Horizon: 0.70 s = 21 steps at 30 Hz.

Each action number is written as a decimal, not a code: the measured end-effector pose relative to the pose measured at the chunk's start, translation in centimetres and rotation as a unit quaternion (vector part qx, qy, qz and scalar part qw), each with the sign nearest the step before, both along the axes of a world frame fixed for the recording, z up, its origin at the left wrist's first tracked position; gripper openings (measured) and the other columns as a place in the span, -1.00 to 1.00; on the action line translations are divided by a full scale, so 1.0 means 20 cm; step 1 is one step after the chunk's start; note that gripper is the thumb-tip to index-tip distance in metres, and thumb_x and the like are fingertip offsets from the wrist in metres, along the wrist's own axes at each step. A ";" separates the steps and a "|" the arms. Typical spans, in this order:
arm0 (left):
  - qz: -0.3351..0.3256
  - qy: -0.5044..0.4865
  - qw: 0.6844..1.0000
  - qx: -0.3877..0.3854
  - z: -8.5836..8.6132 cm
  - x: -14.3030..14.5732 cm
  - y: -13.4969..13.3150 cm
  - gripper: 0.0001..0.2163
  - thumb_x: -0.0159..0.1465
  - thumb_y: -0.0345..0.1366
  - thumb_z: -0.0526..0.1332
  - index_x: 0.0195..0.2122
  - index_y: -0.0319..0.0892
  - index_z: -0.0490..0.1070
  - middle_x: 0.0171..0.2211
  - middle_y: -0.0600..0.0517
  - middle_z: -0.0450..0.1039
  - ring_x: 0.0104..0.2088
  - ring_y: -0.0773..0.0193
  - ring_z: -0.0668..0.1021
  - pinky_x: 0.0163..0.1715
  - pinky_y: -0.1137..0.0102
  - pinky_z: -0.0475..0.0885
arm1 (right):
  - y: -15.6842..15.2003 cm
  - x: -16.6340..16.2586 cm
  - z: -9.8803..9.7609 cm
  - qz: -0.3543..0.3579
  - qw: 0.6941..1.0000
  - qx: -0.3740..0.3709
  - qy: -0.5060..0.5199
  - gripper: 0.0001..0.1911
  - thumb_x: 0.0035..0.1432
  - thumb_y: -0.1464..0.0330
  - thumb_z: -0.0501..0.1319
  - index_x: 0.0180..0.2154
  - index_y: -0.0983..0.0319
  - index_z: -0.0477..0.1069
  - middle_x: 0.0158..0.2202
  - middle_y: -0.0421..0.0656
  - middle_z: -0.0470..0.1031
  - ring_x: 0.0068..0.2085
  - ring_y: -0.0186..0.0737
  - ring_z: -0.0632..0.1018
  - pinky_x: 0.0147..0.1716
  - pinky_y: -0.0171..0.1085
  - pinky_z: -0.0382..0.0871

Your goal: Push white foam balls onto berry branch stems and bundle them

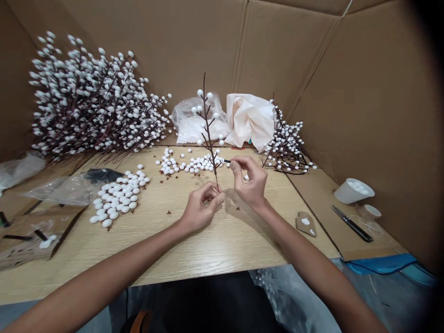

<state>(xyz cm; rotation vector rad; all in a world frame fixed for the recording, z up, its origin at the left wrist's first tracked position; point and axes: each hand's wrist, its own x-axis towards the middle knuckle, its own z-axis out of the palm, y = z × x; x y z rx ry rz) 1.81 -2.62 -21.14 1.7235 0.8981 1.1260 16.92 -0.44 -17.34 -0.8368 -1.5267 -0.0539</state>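
Observation:
A thin dark brown branch (207, 125) with a few white foam balls on its twigs stands upright above the wooden table (208, 240). My left hand (201, 208) pinches the branch at its lower end. My right hand (249, 180) is closed on a side twig of the same branch, fingertips pressed together at its tip. Loose white foam balls (116, 199) lie in a patch to the left of my hands. More loose balls (194, 164) are scattered just behind the branch.
A big pile of finished branches (93, 101) fills the back left; a smaller pile (286, 143) lies back right. Plastic bags (249, 118) sit against the cardboard wall (364, 92). A white cup (354, 190) and a black knife (352, 224) rest at right.

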 end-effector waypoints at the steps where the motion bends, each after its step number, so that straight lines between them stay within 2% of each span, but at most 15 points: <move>1: -0.001 -0.001 1.000 0.002 0.00 0.00 0.00 -0.85 0.23 -0.22 0.21 -0.33 -0.19 0.32 -0.49 0.08 0.37 -0.42 0.33 0.46 -0.37 0.44 0.34 | 0.00 0.00 0.00 -0.001 1.000 0.001 -0.002 -0.90 0.16 0.49 0.14 -0.32 0.24 0.41 -0.41 -0.16 0.49 -0.38 -0.29 0.50 -0.39 -0.30 0.40; 21: 0.002 -0.011 1.000 -0.011 0.01 0.00 0.00 -0.85 0.22 -0.23 0.22 -0.33 -0.20 0.31 -0.51 0.10 0.37 -0.44 0.34 0.47 -0.38 0.44 0.33 | 0.00 0.00 0.01 0.002 1.000 0.014 -0.001 -0.88 0.12 0.51 0.16 -0.30 0.22 0.42 -0.40 -0.15 0.48 -0.37 -0.28 0.48 -0.39 -0.26 0.41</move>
